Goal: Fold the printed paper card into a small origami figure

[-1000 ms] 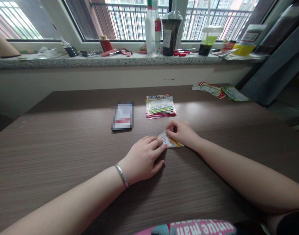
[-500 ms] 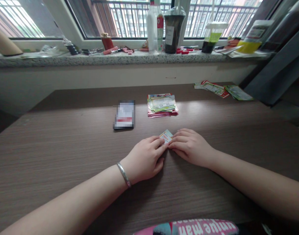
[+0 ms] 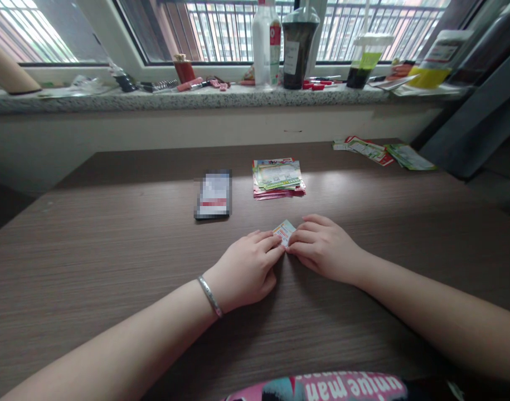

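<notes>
A small pale printed paper lies at an angle on the brown table, between my two hands. My left hand, with a silver bangle at the wrist, presses its fingertips on the paper's left and lower edge. From the right, my right hand grips the paper's right side, fingers bent and close together. Both hands' fingertips nearly meet at the paper's lower corner. Beyond them sits a stack of green and red printed papers. A phone, its screen blurred, lies left of that stack.
More printed papers are spread at the table's far right corner. Along the granite windowsill stand a clear bottle, a dark drink cup and other small things. Pink printed fabric shows at the table's near edge.
The view has shifted slightly. Some right-hand fingers have lifted and spread a little at the paper's edge, and my left thumb has drawn in slightly. The paper stays between my hands.
</notes>
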Demonstrator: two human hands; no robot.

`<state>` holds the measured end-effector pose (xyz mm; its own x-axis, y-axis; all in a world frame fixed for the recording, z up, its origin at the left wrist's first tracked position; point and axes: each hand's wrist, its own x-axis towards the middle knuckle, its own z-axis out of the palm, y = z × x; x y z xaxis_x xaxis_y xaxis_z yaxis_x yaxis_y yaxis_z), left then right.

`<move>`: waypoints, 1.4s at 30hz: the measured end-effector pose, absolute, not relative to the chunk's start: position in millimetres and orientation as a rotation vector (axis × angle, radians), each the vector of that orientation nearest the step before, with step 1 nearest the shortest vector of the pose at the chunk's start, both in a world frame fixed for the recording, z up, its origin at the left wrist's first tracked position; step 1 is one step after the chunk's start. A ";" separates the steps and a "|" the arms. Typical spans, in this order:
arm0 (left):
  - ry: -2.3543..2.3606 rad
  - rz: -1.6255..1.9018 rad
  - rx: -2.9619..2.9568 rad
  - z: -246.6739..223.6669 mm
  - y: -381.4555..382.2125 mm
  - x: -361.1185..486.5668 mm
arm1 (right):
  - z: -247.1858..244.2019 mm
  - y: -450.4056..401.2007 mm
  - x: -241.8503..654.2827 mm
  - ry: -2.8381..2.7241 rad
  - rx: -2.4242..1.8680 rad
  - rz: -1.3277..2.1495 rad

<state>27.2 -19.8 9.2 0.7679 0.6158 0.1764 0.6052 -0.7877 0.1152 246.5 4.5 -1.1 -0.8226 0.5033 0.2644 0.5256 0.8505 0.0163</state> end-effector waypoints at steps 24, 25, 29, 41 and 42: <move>0.994 0.316 2.899 8.4 -21.3 26.8 | 22.8 -1.7 275.9 -2.883 -1.030 0.026; 0.995 0.314 2.900 8.0 -21.2 26.6 | 23.3 -1.6 277.3 -2.886 -1.028 0.036; 1.006 0.302 2.898 7.9 -21.4 25.7 | 26.5 -1.5 282.7 -2.901 -1.044 0.071; 1.020 0.251 2.892 5.7 -20.3 23.6 | 29.9 -1.5 290.7 -2.910 -1.039 0.097; 1.017 0.258 2.897 5.5 -20.0 23.3 | 29.9 -1.4 292.0 -2.904 -1.035 0.102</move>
<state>23.3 -20.0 5.5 0.7684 0.6251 0.1370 0.6149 -0.7805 0.1124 292.0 -1.4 29.9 -0.7732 0.6334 0.0312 0.6296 0.7727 -0.0811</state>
